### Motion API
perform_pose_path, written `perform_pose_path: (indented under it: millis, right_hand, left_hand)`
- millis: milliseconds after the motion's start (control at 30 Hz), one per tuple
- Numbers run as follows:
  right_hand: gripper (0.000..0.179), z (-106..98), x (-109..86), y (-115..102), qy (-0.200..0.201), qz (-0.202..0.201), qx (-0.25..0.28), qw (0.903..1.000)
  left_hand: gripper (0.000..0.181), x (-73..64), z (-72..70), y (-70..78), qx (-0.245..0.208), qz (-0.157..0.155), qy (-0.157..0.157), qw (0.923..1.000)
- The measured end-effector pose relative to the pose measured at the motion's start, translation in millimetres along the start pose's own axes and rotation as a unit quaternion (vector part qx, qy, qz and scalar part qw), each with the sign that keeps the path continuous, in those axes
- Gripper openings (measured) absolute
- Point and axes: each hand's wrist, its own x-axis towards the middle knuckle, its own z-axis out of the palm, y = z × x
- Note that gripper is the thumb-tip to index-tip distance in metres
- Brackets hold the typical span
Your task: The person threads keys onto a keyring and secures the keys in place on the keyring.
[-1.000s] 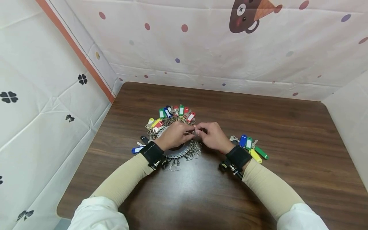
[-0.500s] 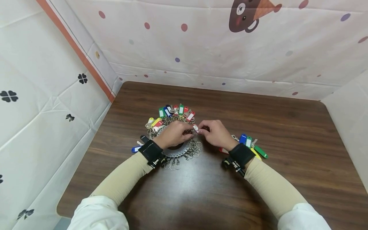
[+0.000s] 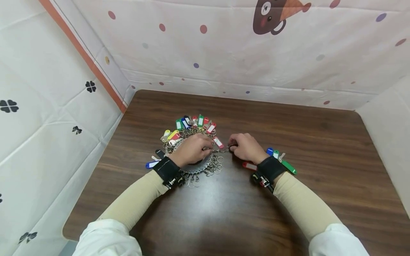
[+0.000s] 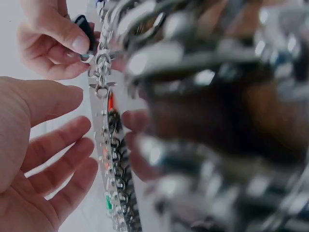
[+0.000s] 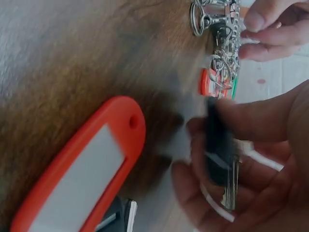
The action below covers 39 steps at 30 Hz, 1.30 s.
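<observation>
A round metal key rack (image 3: 192,170), ringed with small clasps and split rings, lies on the table with coloured key tags along its far side. My left hand (image 3: 192,149) is over its right part; in the left wrist view the thumb and fingers stand apart, close to the rack's edge. My right hand (image 3: 246,146), just right of the rack, pinches a black key tag (image 5: 217,145) with a key (image 5: 231,186) beside it. A metal ring (image 3: 223,150) shows between that hand and the rack. A red tag (image 3: 218,143) lies at the rack's right edge.
Right of the right hand lie a blue tag (image 3: 270,152), a green tag (image 3: 289,167) and other keys, partly hidden by the wrist. Another red tag (image 3: 250,165) lies under the right forearm. A blue tag (image 3: 152,165) sticks out left of the rack.
My right hand has moved right, away from the left hand, and now pinches the black tag. The red tag, earlier between the hands, lies by the rack. The left hand has barely moved.
</observation>
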Motion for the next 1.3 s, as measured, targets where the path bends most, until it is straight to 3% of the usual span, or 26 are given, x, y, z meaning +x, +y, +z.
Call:
perform_pose_path:
  millis: [200,433,600,1067,1300]
  right_hand:
    - [0.01,-3.9,-1.4,1.5,0.014,0.038,-0.032,0.9987]
    - [0.016,-11.2,-11.2,6.9,0.041,0.075,-0.036,0.9957]
    - [0.014,-15.8,-17.5,11.8,0.048,0.074,-0.035,0.9954]
    - [0.018,-39.7,-45.2,35.8,0.047,0.065,-0.013,0.9967]
    - [0.014,-44.9,-55.3,40.8,0.007,0.043,-0.019,0.9989]
  left_hand:
    - [0.009,2.0,5.7,15.3,0.018,0.004,-0.002,0.9998]
    - [0.013,9.3,25.0,30.7,0.036,0.028,-0.013,0.9989]
    - [0.014,12.9,33.3,35.9,0.062,0.035,-0.012,0.9974]
    - [0.01,21.0,33.4,49.6,0.101,0.016,-0.019,0.9946]
    - [0.008,25.4,31.2,52.0,0.082,0.001,-0.047,0.9955]
